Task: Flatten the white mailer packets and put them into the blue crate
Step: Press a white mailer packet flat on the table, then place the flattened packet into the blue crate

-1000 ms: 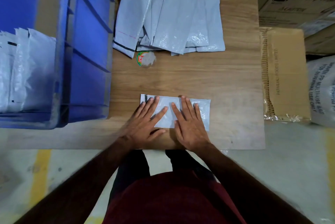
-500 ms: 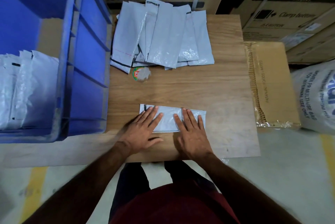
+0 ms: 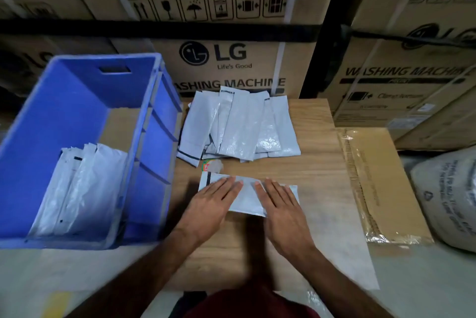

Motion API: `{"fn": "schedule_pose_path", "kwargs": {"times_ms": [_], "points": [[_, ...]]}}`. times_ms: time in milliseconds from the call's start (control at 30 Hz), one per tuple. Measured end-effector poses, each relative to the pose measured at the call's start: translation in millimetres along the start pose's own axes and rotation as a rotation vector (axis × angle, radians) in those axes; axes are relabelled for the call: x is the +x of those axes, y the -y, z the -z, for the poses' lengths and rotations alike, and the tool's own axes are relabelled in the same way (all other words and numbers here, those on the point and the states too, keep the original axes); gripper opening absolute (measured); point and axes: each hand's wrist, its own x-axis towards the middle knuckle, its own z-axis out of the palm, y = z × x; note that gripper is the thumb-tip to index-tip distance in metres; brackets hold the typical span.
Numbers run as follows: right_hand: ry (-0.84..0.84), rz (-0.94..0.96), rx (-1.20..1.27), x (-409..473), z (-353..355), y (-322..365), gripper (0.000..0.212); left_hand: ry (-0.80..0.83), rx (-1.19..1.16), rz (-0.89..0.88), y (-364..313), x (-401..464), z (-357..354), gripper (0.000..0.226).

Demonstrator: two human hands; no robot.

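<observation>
Wooden board low on floor, bare patch at right. On board: blue crate at left edge, whether it sits on board or just beside it cannot be told. Heap of white packets at far side, overlapping. Small round sticker just in front of heap. One packet flat near front, both hands on it. Flat cardboard beside board's right edge.
</observation>
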Motion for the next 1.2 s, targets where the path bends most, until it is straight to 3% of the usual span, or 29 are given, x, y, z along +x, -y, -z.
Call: {"fn": "schedule_pose_path", "kwargs": {"times_ms": [167, 333, 700, 933, 1200], "points": [[-0.139, 0.04, 0.012, 39.9, 47.1, 17.3, 0.065, -0.104, 0.106, 0.05, 16.3, 19.9, 66.8, 0.075], [-0.204, 0.066, 0.016, 80.4, 80.8, 64.0, 0.07, -0.177, 0.163, 0.097, 61.1, 11.5, 109.9, 0.07], [-0.183, 0.118, 0.146, 156.4, 77.0, 261.9, 0.08, -0.106, 0.339, 0.045, 251.3, -88.1, 193.5, 0.082], [-0.099, 0.029, 0.384, 181.9, 21.4, 387.2, 0.085, 0.062, 0.463, -0.166, 378.7, -123.5, 199.6, 0.065], [0.25, -0.29, 0.307, 186.7, -53.3, 418.0, 0.083, 0.188, 0.431, -0.608, 405.8, -82.9, 118.8, 0.044]]}}
